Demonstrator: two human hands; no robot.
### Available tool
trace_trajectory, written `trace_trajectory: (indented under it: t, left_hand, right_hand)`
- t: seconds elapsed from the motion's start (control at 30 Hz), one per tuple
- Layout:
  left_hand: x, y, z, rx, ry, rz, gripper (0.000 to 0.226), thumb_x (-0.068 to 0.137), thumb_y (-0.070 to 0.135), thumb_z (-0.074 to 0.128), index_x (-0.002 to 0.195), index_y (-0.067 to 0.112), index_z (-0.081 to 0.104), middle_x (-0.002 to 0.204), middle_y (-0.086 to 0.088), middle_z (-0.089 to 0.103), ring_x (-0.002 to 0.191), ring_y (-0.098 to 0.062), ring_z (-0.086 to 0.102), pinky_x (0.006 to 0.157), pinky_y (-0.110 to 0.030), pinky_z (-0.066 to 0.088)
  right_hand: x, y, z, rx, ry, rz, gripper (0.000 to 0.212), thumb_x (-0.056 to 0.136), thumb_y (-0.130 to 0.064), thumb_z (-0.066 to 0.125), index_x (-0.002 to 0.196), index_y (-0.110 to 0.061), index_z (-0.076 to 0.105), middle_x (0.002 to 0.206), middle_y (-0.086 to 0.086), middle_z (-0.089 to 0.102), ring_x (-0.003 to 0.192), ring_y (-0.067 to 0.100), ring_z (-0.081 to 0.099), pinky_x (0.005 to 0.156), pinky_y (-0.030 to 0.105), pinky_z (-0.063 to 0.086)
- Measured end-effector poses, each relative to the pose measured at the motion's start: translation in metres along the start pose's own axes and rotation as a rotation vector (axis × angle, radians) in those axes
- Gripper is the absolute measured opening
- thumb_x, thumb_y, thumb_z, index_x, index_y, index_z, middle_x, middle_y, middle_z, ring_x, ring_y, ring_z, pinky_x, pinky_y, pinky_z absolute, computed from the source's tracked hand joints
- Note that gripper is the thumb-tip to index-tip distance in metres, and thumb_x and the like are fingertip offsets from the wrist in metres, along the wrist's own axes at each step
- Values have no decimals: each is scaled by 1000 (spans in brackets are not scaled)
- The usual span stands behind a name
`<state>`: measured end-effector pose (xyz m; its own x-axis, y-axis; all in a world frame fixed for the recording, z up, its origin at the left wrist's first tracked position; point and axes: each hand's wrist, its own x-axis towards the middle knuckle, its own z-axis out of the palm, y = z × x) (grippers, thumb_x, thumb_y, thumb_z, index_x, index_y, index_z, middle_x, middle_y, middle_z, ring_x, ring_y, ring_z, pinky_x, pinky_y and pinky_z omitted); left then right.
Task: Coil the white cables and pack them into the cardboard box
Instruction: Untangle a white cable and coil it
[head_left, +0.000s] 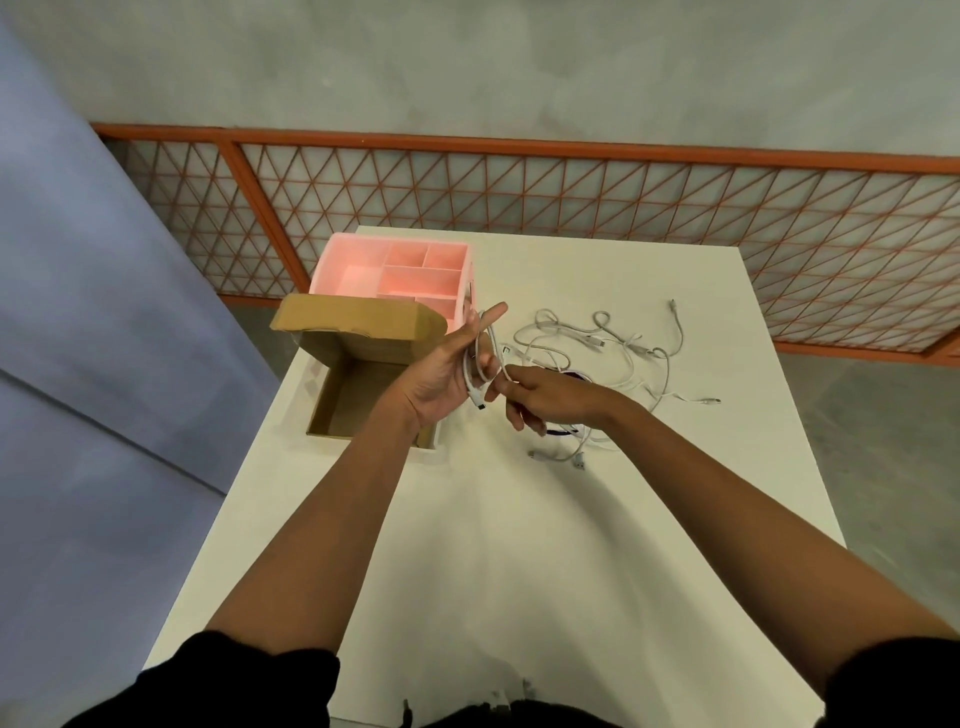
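Your left hand (441, 374) holds a loop of white cable (469, 375); your right hand (543, 402) pinches it just beside. It is light and floppy, so grip all loops together; the cardboard box (358, 397) sits open by your left hand.

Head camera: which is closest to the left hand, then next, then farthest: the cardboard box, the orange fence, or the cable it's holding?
1. The held cable, looped in the left hand itself.
2. The cardboard box, just below-left, on the table.
3. The orange fence, far behind the table.
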<state>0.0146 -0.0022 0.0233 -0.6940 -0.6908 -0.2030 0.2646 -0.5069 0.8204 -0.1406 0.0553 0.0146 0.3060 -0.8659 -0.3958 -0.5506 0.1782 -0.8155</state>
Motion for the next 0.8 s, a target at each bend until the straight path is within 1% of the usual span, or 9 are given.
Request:
trace_trajectory:
  t: [0.1,0.2,0.27,0.4,0.5,0.57,0.63,0.7,0.8]
  left_hand:
    - [4,-6,1,-38,66,35,52,98,33,37,145,9,33,53,5,56,70,-10,69,98,-29,43]
    - [10,-8,0,-66,150,110,45,102,25,35,143,6,35,57,1,61,82,-18,72,99,-33,47]
    - [14,-7,-2,-48,207,158,42,102,22,35,142,6,36,57,-1,63,87,-21,72,105,-38,41]
    - [12,-5,3,301,238,127,30,104,26,30,130,17,43,66,-4,69,98,-21,69,92,-25,48]
    - [13,-6,3,545,288,105,39,104,31,33,131,6,44,90,-13,73,90,-17,70,95,-29,49]
    - [12,-5,2,683,303,67,40,104,27,32,128,-2,44,95,-17,71,80,-10,71,83,-22,51]
    - [8,-9,-1,759,280,19,35,104,23,31,116,-6,48,75,-10,72,61,-8,69,64,-20,53]
    - [5,-12,-8,795,283,-32,36,104,25,33,98,-2,57,52,3,64,46,-8,61,58,-24,48]
    - [-2,-13,-10,665,198,-132,35,104,28,34,120,9,58,45,9,43,43,-6,39,66,-22,41]
  right_hand:
    - [-4,-3,-1,-3,-110,20,25,102,-14,37,114,-4,56,81,6,65,60,3,60,64,15,50]
    - [-10,-5,-6,-69,-182,39,27,99,-7,41,120,-4,58,109,9,67,94,9,61,78,7,46]
    - [-13,-6,-10,-164,-209,27,29,98,-6,40,118,-7,61,118,6,66,104,7,55,82,3,40]
    - [-18,-13,-21,-288,-112,14,26,99,-20,42,107,-17,66,86,-4,72,80,3,58,75,15,43]
    - [-21,-23,-33,-332,21,-31,27,99,-27,44,101,-15,69,69,-4,64,67,9,62,66,17,44]
    - [-25,-31,-45,-403,87,-54,29,97,-34,50,89,-17,73,64,-1,59,60,11,56,61,21,40]
    - [-29,-39,-59,-491,109,-61,33,93,-42,54,78,-20,73,64,5,59,62,14,51,60,25,37]
    - [-33,-47,-71,-508,140,-54,34,91,-45,56,70,-21,69,60,3,54,61,15,48,60,26,35]
    - [-37,-53,-82,-452,219,-74,35,91,-45,56,71,-18,65,56,-6,45,55,9,40,56,22,32]
